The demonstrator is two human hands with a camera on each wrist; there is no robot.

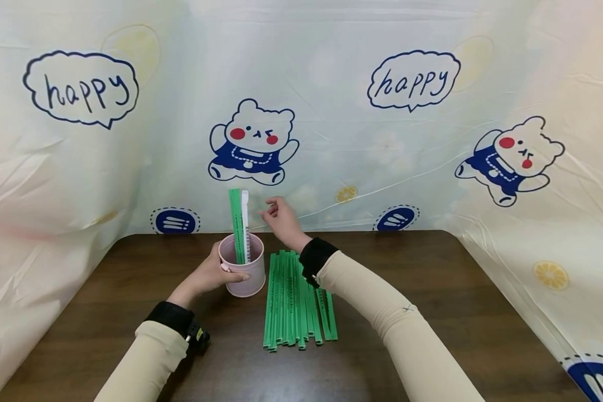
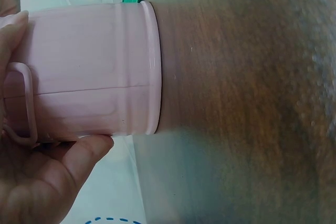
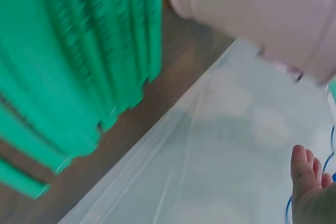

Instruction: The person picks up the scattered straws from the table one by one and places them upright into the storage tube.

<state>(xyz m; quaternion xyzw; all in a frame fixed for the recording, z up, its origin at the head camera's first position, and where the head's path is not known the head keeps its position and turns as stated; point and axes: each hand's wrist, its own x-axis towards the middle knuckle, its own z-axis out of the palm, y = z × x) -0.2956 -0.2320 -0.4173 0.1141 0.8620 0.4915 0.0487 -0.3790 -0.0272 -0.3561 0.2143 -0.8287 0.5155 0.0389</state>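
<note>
A pink metal pail stands on the table, its small wire handle showing in the left wrist view. My left hand grips the pail's side, thumb across the front. Inside it, long narrow packets stand upright: a green one and one showing a white, barcoded face. My right hand is in the air just right of the packets' tops, fingers loosely bent, holding nothing. Below it lies a row of several green packets, side by side; the right forearm hides part of them.
The dark wooden table stretches to both sides of the pail and the row. A pale printed cloth with cartoon bears hangs along the table's back edge and at the sides. Black bands circle both wrists.
</note>
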